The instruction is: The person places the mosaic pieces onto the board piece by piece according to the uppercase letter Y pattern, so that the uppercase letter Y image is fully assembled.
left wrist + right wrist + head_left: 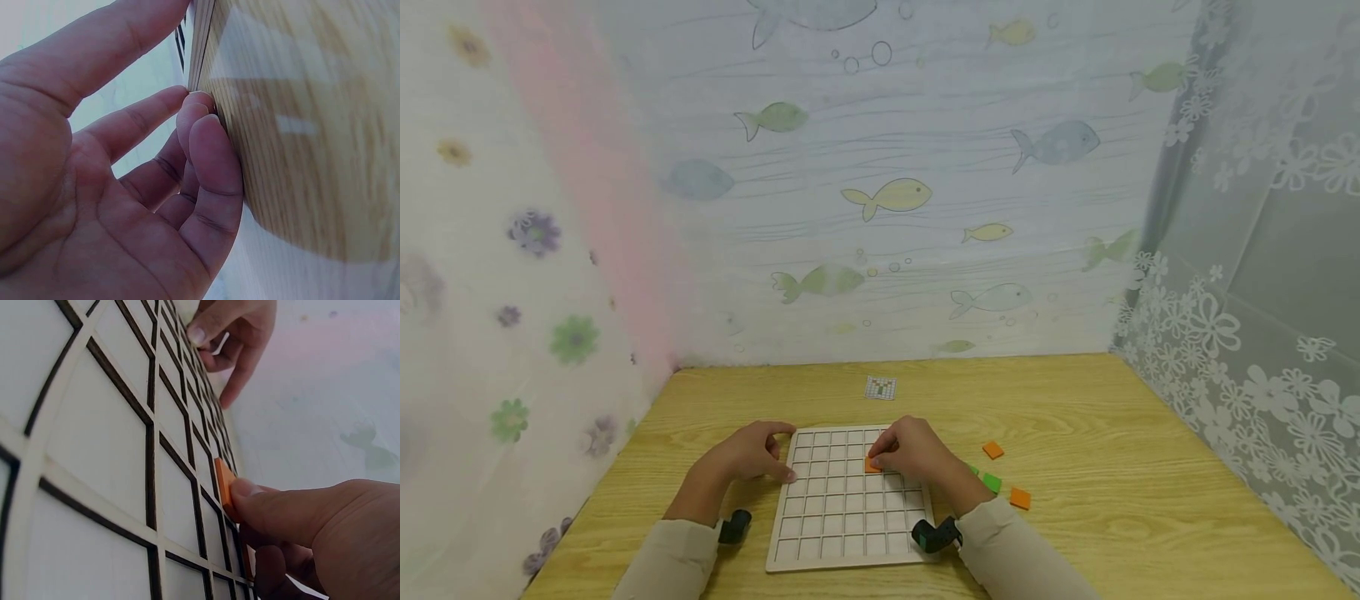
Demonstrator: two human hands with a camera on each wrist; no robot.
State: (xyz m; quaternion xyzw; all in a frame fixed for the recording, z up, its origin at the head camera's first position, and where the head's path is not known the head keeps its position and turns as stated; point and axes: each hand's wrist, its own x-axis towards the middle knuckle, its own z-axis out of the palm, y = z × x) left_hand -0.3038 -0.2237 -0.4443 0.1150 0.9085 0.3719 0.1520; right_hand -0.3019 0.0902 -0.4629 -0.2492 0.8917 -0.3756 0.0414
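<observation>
**Right hand pinching an orange tile over the grid**

My right hand (917,454) is grasping an orange tile (872,466) between thumb and fingertips, and the tile is sitting over the far, right-hand part of the pale grid board (835,504). From the right wrist I am seeing its edge meeting the grid lines, but I cannot tell whether it is lying flat in a cell. Another sliver of orange is showing under my fingers, too hidden to name.

My left hand (748,450) is resting against the board's left edge without clasping it: thumb and forefinger are spreading apart and touching the rim, while the other fingers are bending in beside it, near the wooden table (1150,500).

To the right of the board, a far orange piece (993,450), a green piece (992,482) and a near orange piece (1020,498) are lying on the wood; my right forearm is partly covering a second green piece (973,469). Beyond the board's far edge, a small gridded card (881,387) is lying. Behind everything, a fish-printed curtain (895,250) is hanging.
</observation>
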